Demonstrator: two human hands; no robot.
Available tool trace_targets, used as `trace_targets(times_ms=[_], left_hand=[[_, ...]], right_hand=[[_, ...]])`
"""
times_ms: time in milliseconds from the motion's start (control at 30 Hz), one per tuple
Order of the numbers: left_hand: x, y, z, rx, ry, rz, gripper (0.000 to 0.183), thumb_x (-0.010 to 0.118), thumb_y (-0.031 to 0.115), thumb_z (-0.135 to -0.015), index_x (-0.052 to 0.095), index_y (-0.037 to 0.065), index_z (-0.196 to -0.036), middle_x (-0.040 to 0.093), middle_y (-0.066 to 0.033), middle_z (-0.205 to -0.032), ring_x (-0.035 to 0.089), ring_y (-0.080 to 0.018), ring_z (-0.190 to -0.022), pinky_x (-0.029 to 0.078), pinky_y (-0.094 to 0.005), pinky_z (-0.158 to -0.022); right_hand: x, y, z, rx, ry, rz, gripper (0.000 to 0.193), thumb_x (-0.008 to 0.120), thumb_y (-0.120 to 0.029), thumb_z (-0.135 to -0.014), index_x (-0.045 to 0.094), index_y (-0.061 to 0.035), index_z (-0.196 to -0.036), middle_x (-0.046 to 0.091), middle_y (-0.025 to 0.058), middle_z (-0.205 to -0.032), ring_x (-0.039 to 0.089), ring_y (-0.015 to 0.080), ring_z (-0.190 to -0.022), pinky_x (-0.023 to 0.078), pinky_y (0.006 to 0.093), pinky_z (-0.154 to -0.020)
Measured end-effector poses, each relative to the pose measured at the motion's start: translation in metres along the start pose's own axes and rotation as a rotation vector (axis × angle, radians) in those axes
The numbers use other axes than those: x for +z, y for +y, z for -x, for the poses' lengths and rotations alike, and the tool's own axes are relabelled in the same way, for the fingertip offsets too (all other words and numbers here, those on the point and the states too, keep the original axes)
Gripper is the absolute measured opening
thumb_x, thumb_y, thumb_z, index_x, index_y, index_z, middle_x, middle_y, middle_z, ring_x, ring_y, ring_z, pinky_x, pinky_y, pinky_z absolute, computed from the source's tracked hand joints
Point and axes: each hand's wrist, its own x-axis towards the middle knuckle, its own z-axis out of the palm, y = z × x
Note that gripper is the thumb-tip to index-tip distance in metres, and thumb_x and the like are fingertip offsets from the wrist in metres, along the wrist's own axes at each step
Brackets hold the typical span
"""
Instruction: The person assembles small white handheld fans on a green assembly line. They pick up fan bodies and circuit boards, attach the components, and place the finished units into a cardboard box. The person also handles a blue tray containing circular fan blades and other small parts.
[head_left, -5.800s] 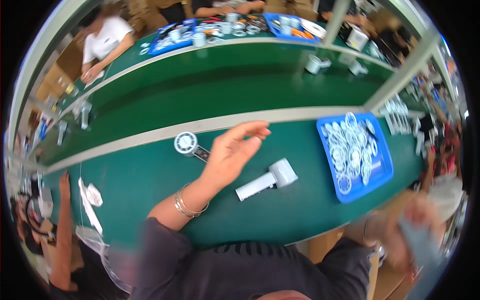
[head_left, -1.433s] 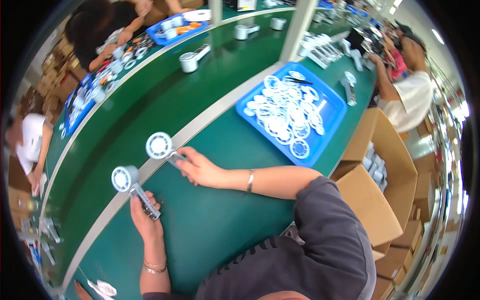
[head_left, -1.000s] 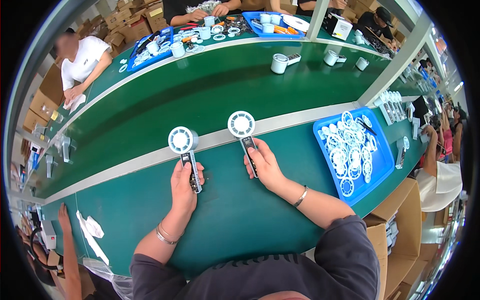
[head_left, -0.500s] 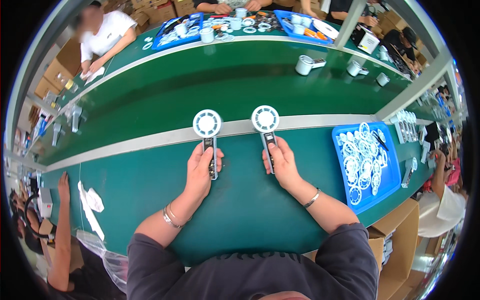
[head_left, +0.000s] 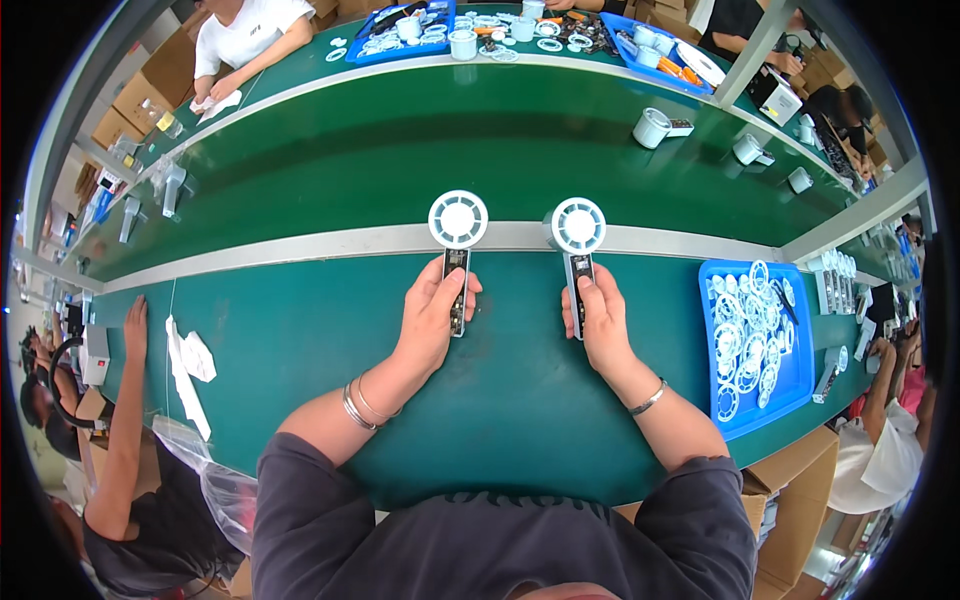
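Note:
Two handheld fan units with round white heads are held upright, side by side, above the green workbench (head_left: 500,400). My left hand (head_left: 432,312) is closed around the handle of the left handheld fan (head_left: 458,220), its thumb lying on the dark circuit board in the handle's open face. In the same way my right hand (head_left: 600,315) grips the right handheld fan (head_left: 578,226), whose handle also shows an exposed dark board. Both fan heads stand over the pale rail (head_left: 350,243) at the bench's far edge, apart from each other.
At right a blue tray (head_left: 716,420) holds many white rings. Assembled fan bodies (head_left: 652,128) stand on the green belt (head_left: 400,160) beyond the rail. White tissue (head_left: 198,358) lies at left, near a co-worker's arm (head_left: 128,400). An open cardboard box (head_left: 800,500) stands lower right.
The whole view has shifted, so the bench and tray sit farther right. Both hands still hold their fans; the right fan's head has turned slightly, showing more of its side.

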Motion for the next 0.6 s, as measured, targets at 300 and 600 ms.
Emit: trace_targets(times_ms=[300,600], left_hand=[[0.0003,-0.0030,-0.0002,0.024,0.002,0.009,0.023,0.051,0.015,-0.092,0.048,0.001,-0.110,0.058,-0.0060,-0.083,0.052,-0.0074,-0.066,0.044,-0.0213,-0.056],[-0.0028,-0.0008,-0.0016,0.021,-0.045,0.031,0.023,0.047,0.017,-0.093,0.049,0.002,-0.109,0.059,-0.0074,-0.084,0.053,-0.0088,-0.067,0.045,-0.0221,-0.057]], right_hand=[[-0.0003,-0.0018,0.0014,0.013,-0.021,-0.016,0.031,0.041,-0.022,-0.094,0.044,-0.0012,-0.117,0.051,0.0026,-0.075,0.046,0.0071,-0.054,0.039,0.0213,-0.045],[0.0010,0.0006,0.0003,0.019,-0.026,-0.048,0.033,0.041,-0.022,-0.094,0.042,-0.0019,-0.120,0.052,0.0027,-0.077,0.047,0.0073,-0.056,0.040,0.0215,-0.047]])
